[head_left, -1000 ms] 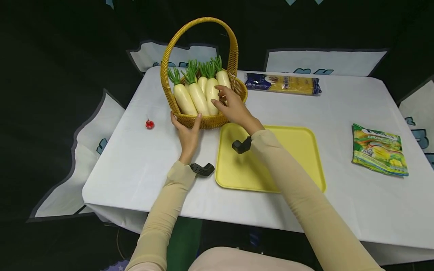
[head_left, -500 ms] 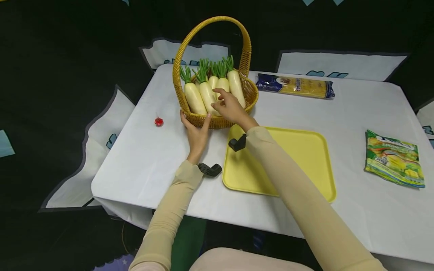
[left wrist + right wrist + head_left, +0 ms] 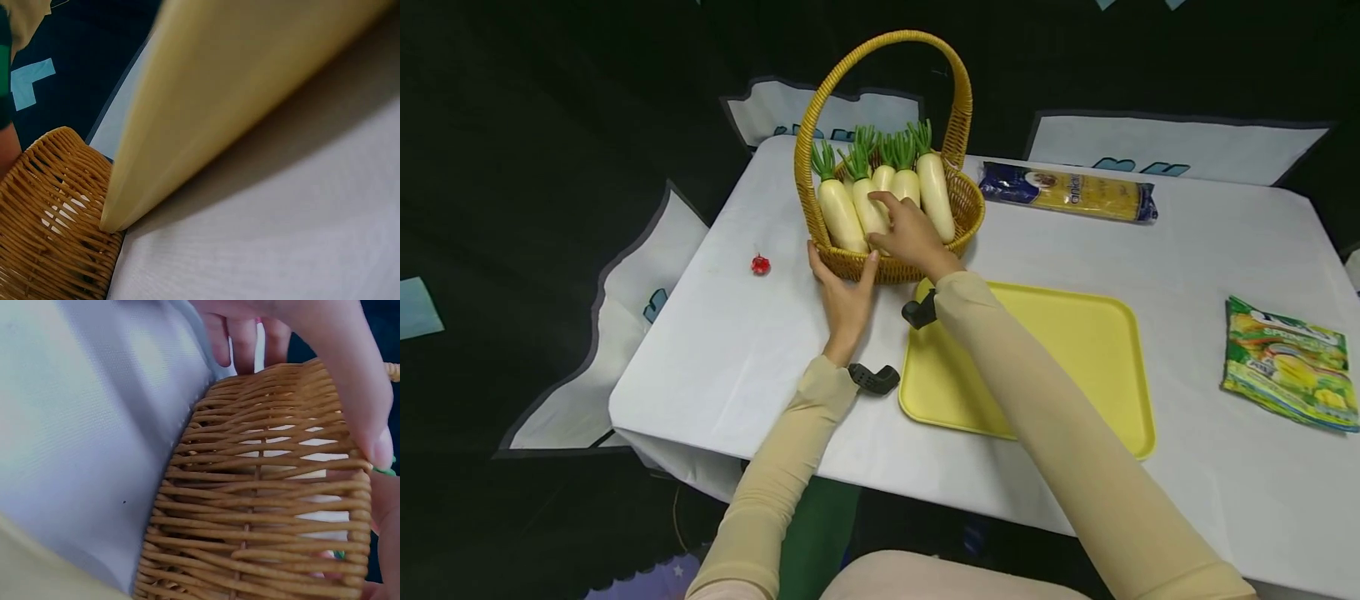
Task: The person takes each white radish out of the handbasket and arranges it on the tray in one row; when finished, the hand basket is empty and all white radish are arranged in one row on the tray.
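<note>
A tan wicker basket (image 3: 904,268) with a tall arched handle stands at the table's back left, holding several white radishes (image 3: 842,218) with green tops. My left hand (image 3: 847,310) grips its near left side, thumb on the rim. In the right wrist view, that thumb presses the rim of the basket (image 3: 262,487) and the other fingers lie along the outer wall. My right hand (image 3: 913,237) reaches over the near rim, index finger and thumb apart beside a middle radish (image 3: 867,207). Another radish (image 3: 936,196) leans at the basket's right. The right hand's remaining fingers are mostly hidden.
A yellow tray (image 3: 1060,350) lies under my right forearm, its corner close to the basket. Behind it is a spaghetti pack (image 3: 1071,193); a green soup packet (image 3: 1288,362) lies far right. A small red object (image 3: 761,264) sits left of the basket.
My right hand has shifted left across the radishes, uncovering the rightmost one. My left hand keeps its hold on the basket. The whole scene has slid right in the head view.
</note>
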Action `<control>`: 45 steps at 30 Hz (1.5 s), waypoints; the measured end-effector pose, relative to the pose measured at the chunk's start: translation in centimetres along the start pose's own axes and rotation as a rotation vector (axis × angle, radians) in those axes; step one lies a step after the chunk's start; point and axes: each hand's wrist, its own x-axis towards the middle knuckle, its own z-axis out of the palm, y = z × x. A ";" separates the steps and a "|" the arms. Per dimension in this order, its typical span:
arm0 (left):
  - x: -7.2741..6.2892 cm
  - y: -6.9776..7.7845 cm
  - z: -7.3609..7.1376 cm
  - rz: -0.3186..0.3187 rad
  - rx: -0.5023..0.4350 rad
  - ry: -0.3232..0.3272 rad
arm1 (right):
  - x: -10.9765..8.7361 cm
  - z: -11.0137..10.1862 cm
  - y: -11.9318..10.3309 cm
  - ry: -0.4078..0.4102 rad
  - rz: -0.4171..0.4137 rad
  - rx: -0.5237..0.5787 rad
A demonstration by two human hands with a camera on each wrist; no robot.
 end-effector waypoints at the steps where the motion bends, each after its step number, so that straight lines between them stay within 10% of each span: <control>1: 0.0 0.0 0.0 0.007 0.007 0.001 | 0.1 0.1 0.0 0.004 0.005 -0.027; 12: -0.2 0.0 -0.2 0.062 0.055 0.011 | 0.4 0.3 -0.3 0.014 0.037 -0.060; 45: -0.2 -0.1 -0.1 0.065 0.064 0.011 | -0.4 -1.9 1.6 0.141 0.224 0.921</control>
